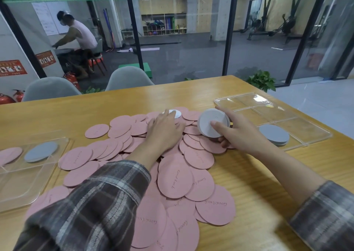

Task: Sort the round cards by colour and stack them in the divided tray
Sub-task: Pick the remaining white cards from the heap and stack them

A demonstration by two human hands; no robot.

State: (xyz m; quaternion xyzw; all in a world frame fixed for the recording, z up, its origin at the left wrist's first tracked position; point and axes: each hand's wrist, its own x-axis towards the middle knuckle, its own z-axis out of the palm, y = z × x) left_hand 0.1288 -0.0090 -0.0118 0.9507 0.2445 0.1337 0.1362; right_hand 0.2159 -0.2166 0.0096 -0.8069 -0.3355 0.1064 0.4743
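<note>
A wide heap of pink round cards (174, 180) covers the middle of the wooden table. My right hand (237, 134) grips a tilted stack of grey-white cards (208, 122) above the heap's far right edge. My left hand (164, 130) lies palm down on the heap, its fingertips touching a single white card (177, 113) at the far side. A clear divided tray (298, 114) lies to the right; a low stack of grey cards (274, 134) sits in its near compartment. A second clear tray (24, 181) at the left holds a grey card (41, 151) and pink cards (9, 155).
The table's right edge runs close behind the right tray, with floor beyond. Two grey chairs (128, 78) stand at the far side of the table. Behind a glass wall, a person (80, 34) sits in a gym room. A potted plant (261, 80) is at the far right corner.
</note>
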